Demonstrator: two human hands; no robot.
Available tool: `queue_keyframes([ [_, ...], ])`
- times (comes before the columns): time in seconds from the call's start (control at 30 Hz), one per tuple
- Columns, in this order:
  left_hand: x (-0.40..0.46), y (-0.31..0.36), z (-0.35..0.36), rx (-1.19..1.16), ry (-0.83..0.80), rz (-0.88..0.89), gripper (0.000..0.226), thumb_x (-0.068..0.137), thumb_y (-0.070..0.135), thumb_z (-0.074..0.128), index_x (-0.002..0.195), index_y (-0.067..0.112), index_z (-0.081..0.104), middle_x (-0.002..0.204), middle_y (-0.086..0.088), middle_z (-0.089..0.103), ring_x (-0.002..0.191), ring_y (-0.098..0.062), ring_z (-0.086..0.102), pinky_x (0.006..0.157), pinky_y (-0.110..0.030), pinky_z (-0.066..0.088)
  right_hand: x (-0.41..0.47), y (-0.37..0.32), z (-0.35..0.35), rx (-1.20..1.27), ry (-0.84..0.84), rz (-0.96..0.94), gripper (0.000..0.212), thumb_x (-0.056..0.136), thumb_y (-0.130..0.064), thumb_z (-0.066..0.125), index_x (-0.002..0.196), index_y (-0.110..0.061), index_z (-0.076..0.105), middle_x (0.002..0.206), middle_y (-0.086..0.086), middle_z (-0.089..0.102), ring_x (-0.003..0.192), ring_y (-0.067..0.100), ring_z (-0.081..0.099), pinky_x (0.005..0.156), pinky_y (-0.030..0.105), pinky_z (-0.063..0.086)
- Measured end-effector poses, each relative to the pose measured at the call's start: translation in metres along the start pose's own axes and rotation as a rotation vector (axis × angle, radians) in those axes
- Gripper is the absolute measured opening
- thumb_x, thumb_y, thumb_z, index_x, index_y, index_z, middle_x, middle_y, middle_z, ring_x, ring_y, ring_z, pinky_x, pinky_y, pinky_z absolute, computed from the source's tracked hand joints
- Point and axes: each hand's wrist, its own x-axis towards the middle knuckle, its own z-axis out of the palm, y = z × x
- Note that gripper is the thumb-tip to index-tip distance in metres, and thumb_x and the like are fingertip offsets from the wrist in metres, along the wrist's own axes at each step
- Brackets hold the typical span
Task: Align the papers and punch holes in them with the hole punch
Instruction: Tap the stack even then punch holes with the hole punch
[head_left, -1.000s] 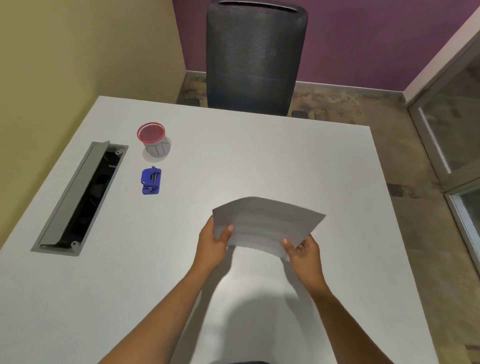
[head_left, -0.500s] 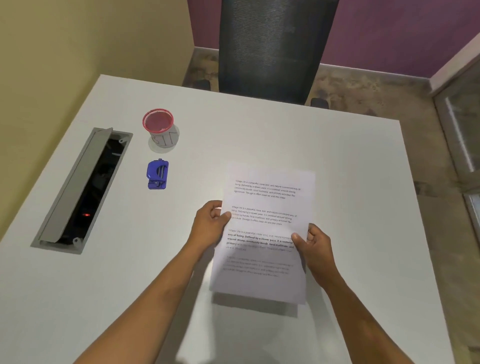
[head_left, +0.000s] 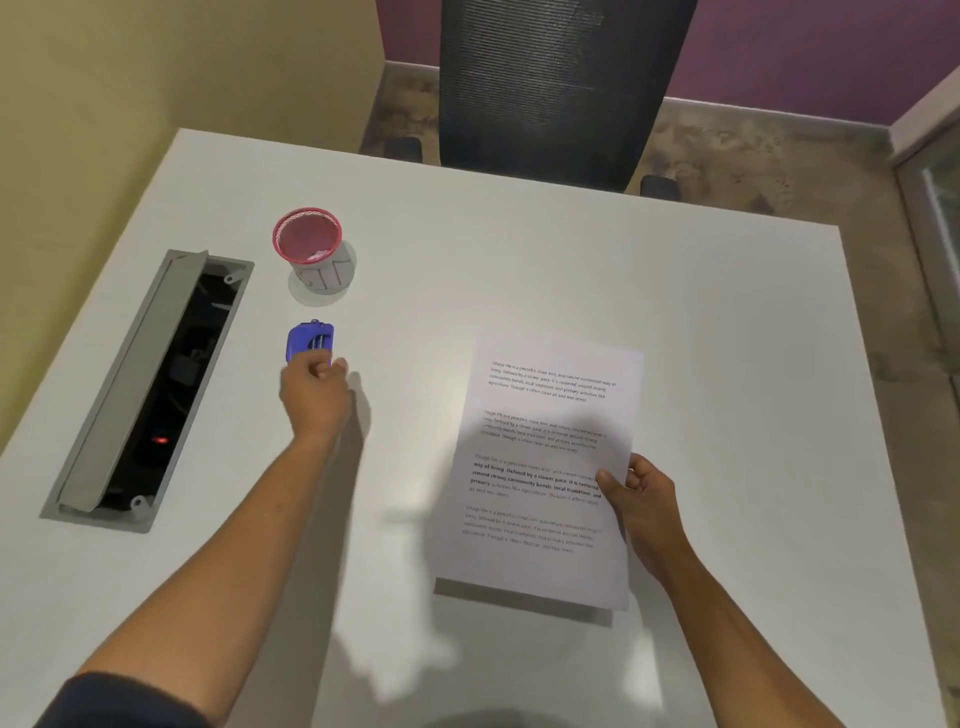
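Observation:
A stack of printed white papers (head_left: 545, 447) hangs a little above the white table (head_left: 727, 322), casting a shadow under its near edge. My right hand (head_left: 641, 499) pinches its right edge, thumb on top. The small blue hole punch (head_left: 310, 339) sits on the table to the left, below the cup. My left hand (head_left: 314, 389) reaches out to it, and its curled fingers and thumb close around the punch's near end, hiding that end. The punch rests on the table.
A pink-rimmed mesh pen cup (head_left: 311, 249) stands just behind the punch. An open grey cable tray (head_left: 150, 384) is set into the table at the left. A dark office chair (head_left: 550, 88) stands at the far edge.
My left hand let go of the papers and moved left to the hole punch. My right hand alone now holds the papers, which have shifted slightly right.

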Motion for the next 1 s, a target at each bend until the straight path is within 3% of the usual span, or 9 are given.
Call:
queue_keyframes([
  [0.13, 0.042, -0.001, 0.0, 0.01, 0.132, -0.13, 0.032, 0.091, 0.024, 0.062, 0.12, 0.011, 0.057, 0.127, -0.012, 0.055, 0.107, -0.029, 0.06, 0.091, -0.04, 0.052, 0.007, 0.003, -0.001, 0.054, -0.009, 0.01, 0.021, 0.091, -0.005, 0.064, 0.11, -0.013, 0.067, 0.108, 0.012, 0.075, 0.095, 0.034, 0.073, 0.073, 0.036, 0.061],
  [0.23, 0.055, -0.004, 0.001, 0.026, 0.161, -0.205, 0.04, 0.092, 0.028, 0.06, 0.129, 0.015, 0.052, 0.131, -0.008, 0.052, 0.111, -0.025, 0.056, 0.086, -0.034, 0.049, 0.01, 0.002, -0.002, 0.08, -0.035, 0.012, 0.022, 0.091, -0.006, 0.064, 0.113, -0.01, 0.066, 0.111, 0.014, 0.074, 0.097, 0.035, 0.073, 0.073, 0.037, 0.061],
  [0.37, 0.059, -0.007, 0.0, -0.049, 0.172, -0.245, 0.025, 0.092, 0.02, 0.06, 0.116, 0.014, 0.061, 0.107, -0.002, 0.06, 0.086, -0.02, 0.058, 0.07, -0.027, 0.047, 0.01, 0.0, -0.002, 0.082, -0.049, 0.013, 0.023, 0.093, -0.005, 0.062, 0.115, -0.008, 0.064, 0.113, 0.016, 0.073, 0.097, 0.036, 0.072, 0.074, 0.04, 0.061],
  [0.5, 0.058, -0.015, -0.003, -0.135, 0.011, -0.318, 0.003, 0.093, 0.015, 0.06, 0.092, 0.013, 0.061, 0.088, -0.007, 0.061, 0.074, -0.019, 0.057, 0.077, -0.034, 0.052, 0.007, -0.006, -0.002, 0.04, -0.049, 0.008, 0.024, 0.094, -0.004, 0.059, 0.119, -0.006, 0.062, 0.112, 0.015, 0.073, 0.098, 0.036, 0.072, 0.079, 0.046, 0.061],
  [0.57, 0.052, -0.018, -0.005, -0.173, -0.068, -0.335, 0.019, 0.096, 0.013, 0.058, 0.077, 0.016, 0.057, 0.073, -0.006, 0.057, 0.063, -0.016, 0.051, 0.068, -0.033, 0.049, 0.004, -0.009, -0.003, 0.025, -0.042, 0.003, 0.025, 0.095, -0.004, 0.059, 0.119, -0.005, 0.061, 0.112, 0.014, 0.074, 0.097, 0.035, 0.073, 0.08, 0.045, 0.061],
  [0.67, 0.034, -0.019, -0.008, -0.179, -0.131, -0.344, 0.024, 0.096, 0.013, 0.057, 0.073, 0.017, 0.056, 0.069, -0.006, 0.055, 0.057, -0.015, 0.048, 0.056, -0.027, 0.044, -0.003, -0.011, -0.006, 0.01, -0.03, -0.007, 0.024, 0.095, -0.005, 0.059, 0.119, -0.007, 0.062, 0.11, 0.011, 0.075, 0.095, 0.033, 0.073, 0.078, 0.044, 0.062],
  [0.87, -0.023, -0.022, 0.0, -0.175, -0.282, -0.272, 0.023, 0.096, 0.011, 0.058, 0.073, 0.015, 0.06, 0.064, -0.004, 0.058, 0.051, -0.013, 0.052, 0.051, -0.025, 0.047, -0.019, -0.007, -0.018, -0.043, 0.005, -0.014, 0.022, 0.095, -0.012, 0.061, 0.116, -0.013, 0.064, 0.107, 0.008, 0.076, 0.091, 0.03, 0.075, 0.074, 0.042, 0.062],
  [0.93, -0.045, -0.025, 0.006, -0.165, -0.335, -0.247, 0.024, 0.095, 0.009, 0.058, 0.072, 0.014, 0.061, 0.053, 0.002, 0.062, 0.044, -0.009, 0.055, 0.046, -0.021, 0.049, -0.025, -0.004, -0.024, -0.038, 0.018, -0.012, 0.02, 0.095, -0.013, 0.061, 0.115, -0.014, 0.065, 0.106, 0.008, 0.076, 0.091, 0.03, 0.075, 0.074, 0.043, 0.062],
  [1.0, -0.067, -0.028, 0.012, -0.146, -0.388, -0.234, 0.026, 0.094, 0.007, 0.058, 0.069, 0.014, 0.061, 0.048, 0.009, 0.062, 0.047, -0.01, 0.056, 0.051, -0.024, 0.049, -0.031, -0.001, -0.031, -0.04, 0.032, -0.006, 0.019, 0.095, -0.014, 0.061, 0.114, -0.013, 0.065, 0.104, 0.009, 0.076, 0.09, 0.031, 0.075, 0.074, 0.045, 0.062],
])
